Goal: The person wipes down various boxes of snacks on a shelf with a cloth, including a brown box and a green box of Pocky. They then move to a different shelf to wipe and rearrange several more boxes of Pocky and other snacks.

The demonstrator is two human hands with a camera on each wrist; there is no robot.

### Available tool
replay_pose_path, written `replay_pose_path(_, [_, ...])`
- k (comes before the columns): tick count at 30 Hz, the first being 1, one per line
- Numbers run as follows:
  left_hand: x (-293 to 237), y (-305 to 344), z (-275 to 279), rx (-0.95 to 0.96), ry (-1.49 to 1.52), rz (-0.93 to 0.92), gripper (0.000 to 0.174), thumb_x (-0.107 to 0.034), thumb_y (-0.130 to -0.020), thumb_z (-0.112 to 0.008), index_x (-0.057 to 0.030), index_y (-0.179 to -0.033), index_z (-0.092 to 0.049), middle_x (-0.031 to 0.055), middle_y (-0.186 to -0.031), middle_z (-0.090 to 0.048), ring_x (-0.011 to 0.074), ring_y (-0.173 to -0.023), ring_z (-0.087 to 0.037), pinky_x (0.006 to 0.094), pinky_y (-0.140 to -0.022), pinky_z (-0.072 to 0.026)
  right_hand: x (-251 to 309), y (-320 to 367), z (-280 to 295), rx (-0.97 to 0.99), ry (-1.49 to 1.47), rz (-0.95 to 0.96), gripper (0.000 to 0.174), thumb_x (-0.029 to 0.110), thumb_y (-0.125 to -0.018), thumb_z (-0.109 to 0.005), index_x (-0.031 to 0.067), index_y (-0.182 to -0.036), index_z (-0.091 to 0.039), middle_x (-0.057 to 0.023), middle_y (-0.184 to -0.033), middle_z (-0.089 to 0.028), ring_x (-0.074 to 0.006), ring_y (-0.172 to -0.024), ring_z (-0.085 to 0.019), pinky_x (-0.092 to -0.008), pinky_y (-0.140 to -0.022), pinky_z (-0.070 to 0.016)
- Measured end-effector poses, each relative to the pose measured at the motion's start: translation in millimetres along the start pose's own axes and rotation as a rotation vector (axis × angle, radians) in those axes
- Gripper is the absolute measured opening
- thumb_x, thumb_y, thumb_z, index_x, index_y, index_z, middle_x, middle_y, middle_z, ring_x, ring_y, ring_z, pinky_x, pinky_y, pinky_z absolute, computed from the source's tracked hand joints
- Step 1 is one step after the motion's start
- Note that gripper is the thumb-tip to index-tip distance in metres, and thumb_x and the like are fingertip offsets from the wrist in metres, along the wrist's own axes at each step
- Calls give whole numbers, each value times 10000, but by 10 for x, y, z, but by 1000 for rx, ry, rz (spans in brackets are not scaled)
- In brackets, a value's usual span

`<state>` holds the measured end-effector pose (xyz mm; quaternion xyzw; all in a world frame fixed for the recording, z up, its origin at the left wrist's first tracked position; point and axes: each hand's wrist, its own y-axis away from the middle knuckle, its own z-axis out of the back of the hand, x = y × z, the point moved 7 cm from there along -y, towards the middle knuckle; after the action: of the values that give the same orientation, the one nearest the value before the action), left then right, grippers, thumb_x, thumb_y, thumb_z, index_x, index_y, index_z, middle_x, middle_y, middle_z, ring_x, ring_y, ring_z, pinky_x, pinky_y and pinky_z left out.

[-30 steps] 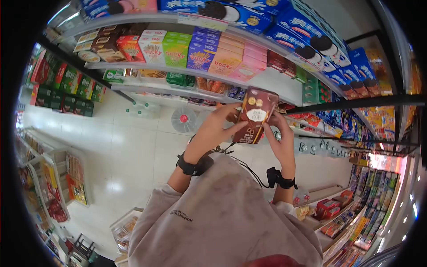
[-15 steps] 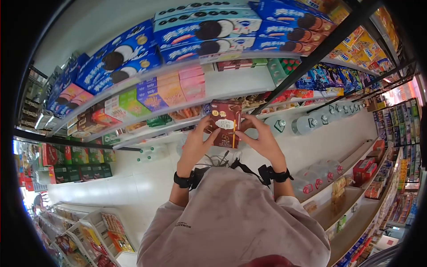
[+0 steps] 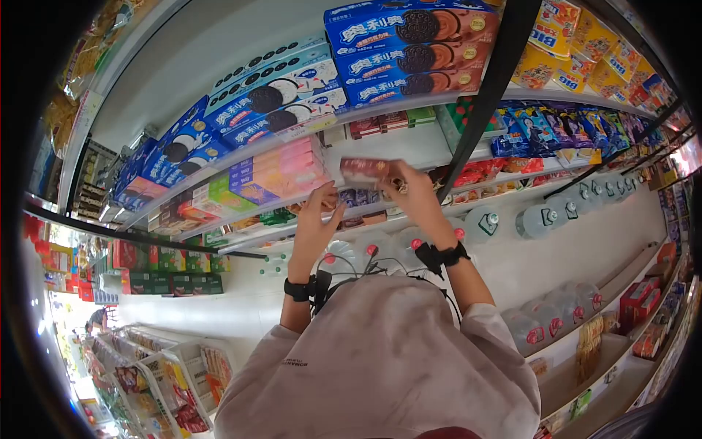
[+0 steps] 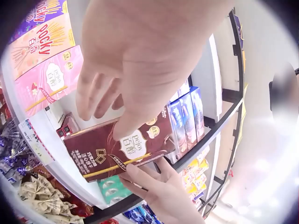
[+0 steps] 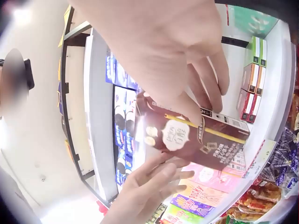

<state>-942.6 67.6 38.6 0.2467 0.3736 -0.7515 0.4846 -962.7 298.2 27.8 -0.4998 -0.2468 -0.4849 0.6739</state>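
Note:
A brown Pejoy biscuit-stick box (image 3: 363,170) is held at the shelf front by my right hand (image 3: 418,199). In the right wrist view, the right thumb lies along the box's long edge, with the other fingers behind it. My left hand (image 3: 314,230) is beside the box, its fingers loosely spread and nothing in its grasp. The left thumb overlaps the box face in the left wrist view. Pink Pejoy boxes (image 4: 50,81) stand on the shelf just left of the held box, beside orange Pocky boxes (image 4: 42,49).
Blue Oreo boxes (image 3: 417,55) fill the shelf above. A black shelf post (image 3: 488,110) rises right of my right hand. Small red and green boxes (image 5: 252,84) sit deeper on the shelf. Large water bottles (image 3: 541,219) stand below, and bagged snacks (image 3: 556,128) hang farther right.
Both hands held the brown box upright before the body; now the left hand has let go, and the right has carried it forward to the shelf, tilting it. The view has swung right.

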Motion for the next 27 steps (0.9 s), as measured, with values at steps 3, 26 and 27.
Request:
replay_pose_path(3, [-2, 3, -21, 2, 4, 27, 230, -68, -951, -721, 24, -1156, -673, 155, -1000, -736, 279, -877, -728, 358, -803, -564, -202, -252, -22, -90, -72, 35, 299, 122, -904, -770, 23, -1154, -639, -216, -1081, -740, -384, -1029, -725, -431, -822, -579])
replay_pose_path(26, [177, 253, 243, -153, -7, 212, 125, -72, -983, -694, 34, -1049, -703, 105, -942, -740, 191, -832, -730, 318, -764, -578, -825, -827, -907, 385, -134, -10, 365, 66, -888, -787, -2, -1197, -604, -152, -1063, -776, -268, -980, -769, -378, -837, -598])
replay_pose_path(27, [181, 245, 251, -151, -20, 217, 127, -72, -983, -694, 35, -1049, -703, 104, -942, -740, 191, -831, -729, 318, -761, -578, -830, -840, -921, 387, -133, -10, 366, 67, -890, -787, -2, -1200, -604, -149, -1063, -776, -262, -979, -769, -375, -835, -599])
